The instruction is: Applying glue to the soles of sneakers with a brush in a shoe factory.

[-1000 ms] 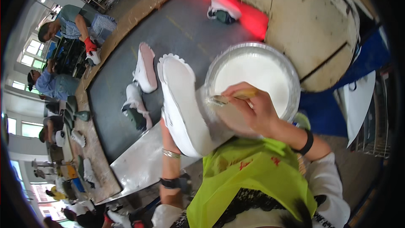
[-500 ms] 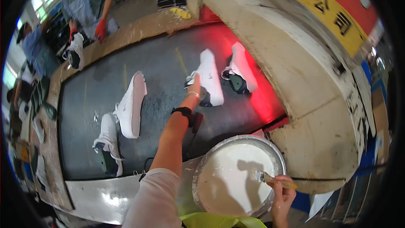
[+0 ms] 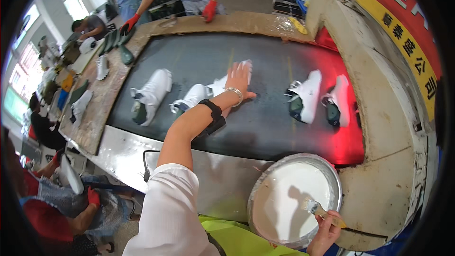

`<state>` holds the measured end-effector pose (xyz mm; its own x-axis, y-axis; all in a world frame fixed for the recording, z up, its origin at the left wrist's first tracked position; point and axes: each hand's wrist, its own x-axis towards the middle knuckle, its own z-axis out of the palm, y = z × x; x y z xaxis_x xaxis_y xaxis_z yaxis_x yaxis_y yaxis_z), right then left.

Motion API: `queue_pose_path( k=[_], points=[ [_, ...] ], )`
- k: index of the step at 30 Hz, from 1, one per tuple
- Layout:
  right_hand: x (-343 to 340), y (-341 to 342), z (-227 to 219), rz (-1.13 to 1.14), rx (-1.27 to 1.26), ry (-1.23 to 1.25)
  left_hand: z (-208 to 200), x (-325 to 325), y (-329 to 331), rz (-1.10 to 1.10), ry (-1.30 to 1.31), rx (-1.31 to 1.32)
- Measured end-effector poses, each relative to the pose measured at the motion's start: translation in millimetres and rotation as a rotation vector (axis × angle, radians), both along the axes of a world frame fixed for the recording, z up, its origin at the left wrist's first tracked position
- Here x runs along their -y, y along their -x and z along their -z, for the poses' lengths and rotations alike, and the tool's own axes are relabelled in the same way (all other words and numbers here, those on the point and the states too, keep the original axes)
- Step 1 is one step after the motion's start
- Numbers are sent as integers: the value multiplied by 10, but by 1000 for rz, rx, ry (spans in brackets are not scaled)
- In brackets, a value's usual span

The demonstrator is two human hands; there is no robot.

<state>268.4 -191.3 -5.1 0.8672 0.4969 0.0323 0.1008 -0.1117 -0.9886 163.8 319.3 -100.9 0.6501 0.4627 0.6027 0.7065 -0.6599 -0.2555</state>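
My left hand point(image 3: 239, 79) reaches over the dark belt with its fingers stretched out and spread. It lies over a white shoe point(image 3: 218, 86), hiding most of it; whether it grips the shoe is not plain. My right hand point(image 3: 325, 232) is closed around the wooden handle of a paintbrush point(image 3: 311, 205). The bristles hang above white liquid in a round metal basin point(image 3: 256, 192). Left of my left hand are a white shoe with a dark heel point(image 3: 191, 96) and another white shoe point(image 3: 159, 86). Two more, a white shoe point(image 3: 311, 96) and a pinkish-lit shoe point(image 3: 339, 96), stand at the right.
Red light glows from a pale machine housing point(image 3: 388, 161) at the belt's right end. A wooden ledge point(image 3: 213, 24) borders the dark belt point(image 3: 265, 128). Across it stands a co-worker with red gloves point(image 3: 209, 10). Another person point(image 3: 71, 204) works at the lower left.
The view has swung left. My left hand has left a shoe at the right and lies over one farther left. The co-worker's shoe is out of their hand; another stands on the belt's left.
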Motion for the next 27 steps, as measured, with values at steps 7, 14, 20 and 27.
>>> queue_pose_path(
  k=[7,14,20,27],
  points=[
    [21,-121,79,37,58,29,241,-602,560,-466,1241,-258],
    [-165,-84,72,18,11,142,388,-979,763,-55,1653,123],
    [-459,174,-117,2,-74,-76,189,-5,180,-393,997,23],
    [-94,303,-180,-44,-56,-128,20,870,868,65,2383,805]
  ],
)
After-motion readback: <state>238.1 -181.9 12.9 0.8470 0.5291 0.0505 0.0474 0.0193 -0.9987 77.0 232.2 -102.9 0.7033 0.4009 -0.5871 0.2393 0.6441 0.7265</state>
